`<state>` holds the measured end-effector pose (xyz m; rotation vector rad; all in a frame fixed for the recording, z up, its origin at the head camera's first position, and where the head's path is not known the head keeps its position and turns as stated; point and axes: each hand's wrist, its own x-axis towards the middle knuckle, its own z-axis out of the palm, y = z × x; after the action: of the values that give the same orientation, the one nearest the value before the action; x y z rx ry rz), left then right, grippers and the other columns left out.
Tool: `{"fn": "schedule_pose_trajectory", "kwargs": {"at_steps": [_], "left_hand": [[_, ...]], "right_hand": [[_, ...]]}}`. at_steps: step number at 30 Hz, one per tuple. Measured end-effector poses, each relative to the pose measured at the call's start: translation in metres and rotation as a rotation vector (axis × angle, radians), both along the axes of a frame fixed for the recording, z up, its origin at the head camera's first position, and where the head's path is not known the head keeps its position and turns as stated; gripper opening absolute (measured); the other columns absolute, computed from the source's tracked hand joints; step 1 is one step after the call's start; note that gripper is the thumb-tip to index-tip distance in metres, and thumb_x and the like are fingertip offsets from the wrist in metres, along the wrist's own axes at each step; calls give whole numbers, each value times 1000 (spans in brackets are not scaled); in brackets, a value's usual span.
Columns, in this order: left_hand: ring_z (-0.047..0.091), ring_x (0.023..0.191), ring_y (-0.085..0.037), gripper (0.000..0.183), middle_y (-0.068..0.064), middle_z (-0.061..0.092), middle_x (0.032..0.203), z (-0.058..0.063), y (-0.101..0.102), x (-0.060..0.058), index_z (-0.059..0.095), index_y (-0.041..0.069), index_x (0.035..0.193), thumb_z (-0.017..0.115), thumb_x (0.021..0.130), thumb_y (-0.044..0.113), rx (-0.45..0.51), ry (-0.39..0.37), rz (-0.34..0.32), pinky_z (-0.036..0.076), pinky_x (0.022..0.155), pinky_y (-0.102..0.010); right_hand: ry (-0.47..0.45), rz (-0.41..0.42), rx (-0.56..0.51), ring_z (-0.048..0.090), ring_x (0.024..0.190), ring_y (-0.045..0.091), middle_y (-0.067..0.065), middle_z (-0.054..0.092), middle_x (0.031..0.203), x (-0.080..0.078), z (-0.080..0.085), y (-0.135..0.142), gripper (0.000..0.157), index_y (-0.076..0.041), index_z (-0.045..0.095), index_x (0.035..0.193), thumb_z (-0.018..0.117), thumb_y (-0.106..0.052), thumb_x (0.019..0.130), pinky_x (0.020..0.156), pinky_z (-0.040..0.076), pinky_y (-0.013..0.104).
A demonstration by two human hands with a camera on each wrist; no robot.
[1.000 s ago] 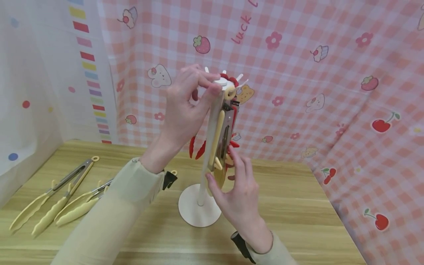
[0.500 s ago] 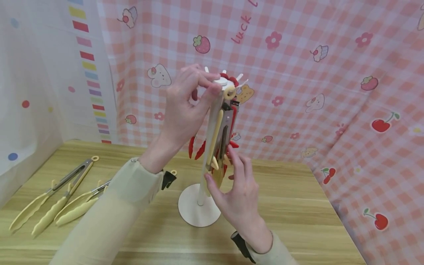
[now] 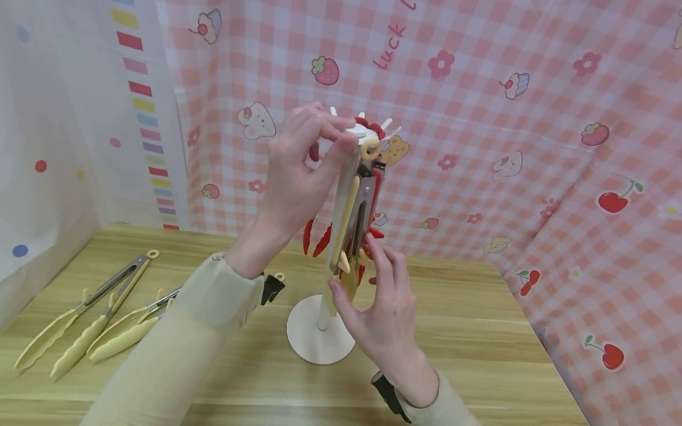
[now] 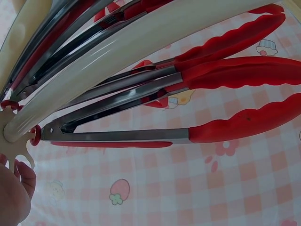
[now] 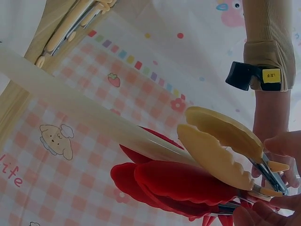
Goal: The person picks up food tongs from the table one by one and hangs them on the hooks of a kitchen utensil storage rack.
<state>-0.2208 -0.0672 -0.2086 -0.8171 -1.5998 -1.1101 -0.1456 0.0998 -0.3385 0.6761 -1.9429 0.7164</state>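
A cream-white stand (image 3: pixel 318 346) stands upright on the table, with a hooked disc at its top. My left hand (image 3: pixel 298 160) pinches that top disc between thumb and fingers. Pale yellow tongs (image 3: pixel 364 194) hang by their ring from a hook on the near side. Lower down, my right hand (image 3: pixel 386 313) holds these tongs, thumb on one arm and fingers on the other. Their scalloped yellow tips (image 5: pixel 216 160) spread apart in the right wrist view. Several red tongs (image 4: pixel 244 117) hang around the pole (image 4: pixel 117 61) in the left wrist view.
Two more yellow tongs (image 3: pixel 96 313) lie spread on the wooden table (image 3: pixel 469 355) at the left, the nearer pair partly hidden by my left sleeve. A yellow ring (image 3: pixel 279 277) shows past the left wrist. A checked pink curtain (image 3: pixel 469 118) hangs behind the table.
The hanging yellow tongs have shifted slightly to the left at their lower part and turned a little. Both hands have stayed nearly in place.
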Motion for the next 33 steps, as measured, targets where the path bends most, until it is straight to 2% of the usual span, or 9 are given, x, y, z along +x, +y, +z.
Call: {"fn": "schedule_pose_trajectory", "kwargs": {"at_steps": [8,16,20,23,28,33], "left_hand": [[64,115,-32,73,-19,78,112,-1,0,1,66,-1,94,42,104,67,-4,-7,5,40,68,-18],[64,119,-32,72,-19,78,113,-1,-1,1,66,-1,95,42,104,66,-10,-8,4,42,70,-17],[63,127,-31,37,-18,78,116,-1,-2,4,66,-1,97,62,107,35,-20,-37,15,48,75,-21],[62,134,-29,11,-18,78,119,-1,-4,5,67,0,99,71,99,10,-32,-54,21,54,80,-25],[57,143,-27,21,-17,77,127,-2,-7,8,69,0,112,71,101,17,-47,-53,16,58,90,-34],[52,149,-31,60,-20,69,141,-3,-8,13,66,-1,129,59,105,54,-36,2,1,56,104,-37]], "right_hand": [[32,35,-24,66,104,30,22,62,121,1,3,1,67,3,53,146,75,-37,96,67,56,33],[59,95,-72,60,107,33,25,60,121,-2,10,8,66,6,56,141,73,-41,98,78,47,34],[32,135,-113,58,114,36,27,58,125,-3,19,14,68,6,56,141,73,-43,97,84,45,33],[32,153,-136,57,118,37,29,58,128,-6,27,20,70,6,57,140,72,-47,98,88,45,30],[40,186,-151,56,119,35,30,58,128,-11,37,25,73,7,57,139,70,-51,97,94,45,26],[24,193,-155,56,122,33,28,59,131,-14,45,28,76,5,58,140,69,-56,97,95,45,25]]}}
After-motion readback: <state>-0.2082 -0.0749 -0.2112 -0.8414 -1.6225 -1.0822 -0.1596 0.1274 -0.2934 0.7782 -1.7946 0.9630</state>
